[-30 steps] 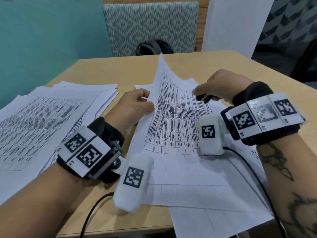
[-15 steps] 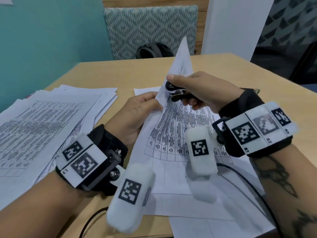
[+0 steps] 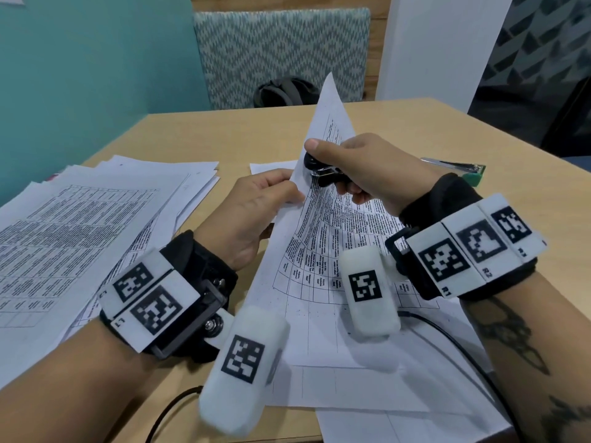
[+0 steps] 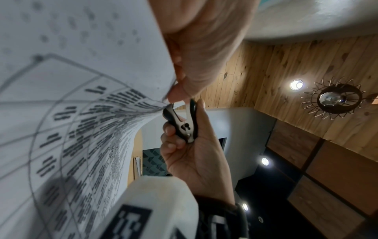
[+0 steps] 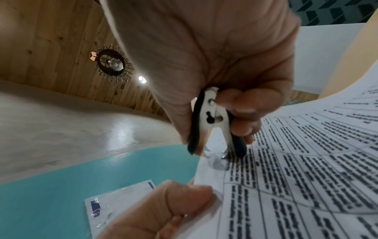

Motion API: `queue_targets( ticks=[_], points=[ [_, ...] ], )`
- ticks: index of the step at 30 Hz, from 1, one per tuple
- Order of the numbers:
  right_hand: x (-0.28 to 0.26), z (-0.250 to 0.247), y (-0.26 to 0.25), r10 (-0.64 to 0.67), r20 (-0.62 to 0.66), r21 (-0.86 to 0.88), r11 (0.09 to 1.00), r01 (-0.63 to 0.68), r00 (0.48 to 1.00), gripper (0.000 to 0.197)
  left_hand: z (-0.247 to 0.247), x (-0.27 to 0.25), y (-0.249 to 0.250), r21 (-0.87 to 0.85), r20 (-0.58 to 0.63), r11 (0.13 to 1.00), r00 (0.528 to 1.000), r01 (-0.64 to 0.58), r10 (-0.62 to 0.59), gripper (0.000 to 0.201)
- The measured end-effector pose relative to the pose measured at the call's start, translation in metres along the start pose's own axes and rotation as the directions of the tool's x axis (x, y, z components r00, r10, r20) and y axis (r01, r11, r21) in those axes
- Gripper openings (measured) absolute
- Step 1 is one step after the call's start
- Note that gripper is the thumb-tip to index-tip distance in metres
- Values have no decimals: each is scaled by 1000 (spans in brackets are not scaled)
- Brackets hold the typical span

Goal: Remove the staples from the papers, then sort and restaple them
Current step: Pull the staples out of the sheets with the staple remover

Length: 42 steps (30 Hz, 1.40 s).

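The left hand pinches the lifted paper just below the staple remover, which the right hand squeezes at the sheet's edge. Keep that pinch close beside the remover's claws and pull steadily, lest the corner tear.

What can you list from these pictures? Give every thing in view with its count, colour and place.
Staple remover: one, black and silver, at the lifted paper's edge.
Lifted paper: one set, white with a printed table, raised mid-table.
Paper pile: one, white, left side of table.
Stapler: one, silver and green, far right, partly hidden.
Table: one, light wood.
Chair: one, patterned, behind table.
Bag: one, dark, on the chair.
Left hand: pinches the paper's edge.
Right hand: grips the staple remover.
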State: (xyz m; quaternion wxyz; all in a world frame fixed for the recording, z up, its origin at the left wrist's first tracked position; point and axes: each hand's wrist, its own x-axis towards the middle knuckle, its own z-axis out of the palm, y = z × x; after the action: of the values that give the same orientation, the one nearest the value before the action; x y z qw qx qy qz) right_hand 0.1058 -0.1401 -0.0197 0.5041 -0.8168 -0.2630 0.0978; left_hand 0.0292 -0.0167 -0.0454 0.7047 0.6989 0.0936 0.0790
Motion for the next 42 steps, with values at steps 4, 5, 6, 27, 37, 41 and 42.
queue_targets(
  ticks=[4,5,6,27,37,41,42],
  points=[
    [2,1,2,-2,-19,-30,1000,1,1000,41,1,0,0,-9,-4,1000,1000,-3,3,22],
    [3,2,3,2,-25,-35,999,-3,1000,42,1,0,-1,-3,-4,1000,1000,-4,4,22],
    [3,2,3,5,-30,-36,999,-6,1000,42,1,0,-1,0,-7,1000,1000,-3,3,23],
    [6,12,3,-35,-115,-34,999,32,993,40,-6,10,-3,66,-110,989,984,-132,139,18],
    [3,11,1,-21,-73,-40,999,18,997,36,-5,8,-4,37,-85,995,991,-97,100,10],
    [4,11,0,-30,-115,30,999,34,993,25,-6,8,-4,4,-65,995,993,-100,100,8],
    [4,11,0,-34,-119,49,998,40,992,23,-6,8,-4,6,-62,994,992,-106,106,9]
  ],
)
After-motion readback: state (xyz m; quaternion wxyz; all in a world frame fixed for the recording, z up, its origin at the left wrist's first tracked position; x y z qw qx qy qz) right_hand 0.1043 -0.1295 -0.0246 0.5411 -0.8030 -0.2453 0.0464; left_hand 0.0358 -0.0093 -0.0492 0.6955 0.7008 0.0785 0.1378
